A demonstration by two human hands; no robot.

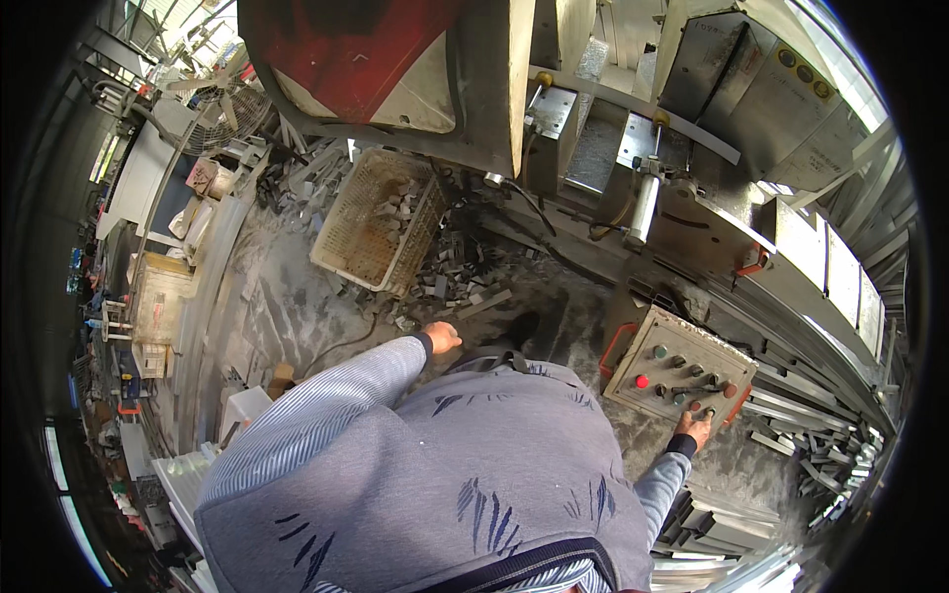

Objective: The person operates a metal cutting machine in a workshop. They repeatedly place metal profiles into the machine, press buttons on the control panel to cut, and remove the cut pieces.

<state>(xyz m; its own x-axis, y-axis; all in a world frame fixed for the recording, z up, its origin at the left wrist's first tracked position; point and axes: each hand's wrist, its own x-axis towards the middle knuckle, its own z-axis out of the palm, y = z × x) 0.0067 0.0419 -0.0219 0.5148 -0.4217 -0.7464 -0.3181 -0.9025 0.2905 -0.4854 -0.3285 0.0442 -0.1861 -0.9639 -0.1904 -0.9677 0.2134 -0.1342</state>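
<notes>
At the lower right corner of a grey control box (647,361), my right hand (695,429) has its fingers closed on a small dark control knob (711,413). The box's sloping face carries several knobs and buttons, among them a bright red push button (642,381), a green button (659,352) and a dull red one (730,390). My left hand (444,337) hangs in front of my body, loosely curled, with no object showing in it. Its palm side is hidden. Nearest to it, on the floor, lie metal offcuts (484,301).
A dirty cream plastic crate (341,232) holds some offcuts. Ahead stands a large machine with a red and white cover (366,59) and a metal cylinder (644,210). Metal profiles (781,371) are stacked at the right. A fan (227,111) stands far left.
</notes>
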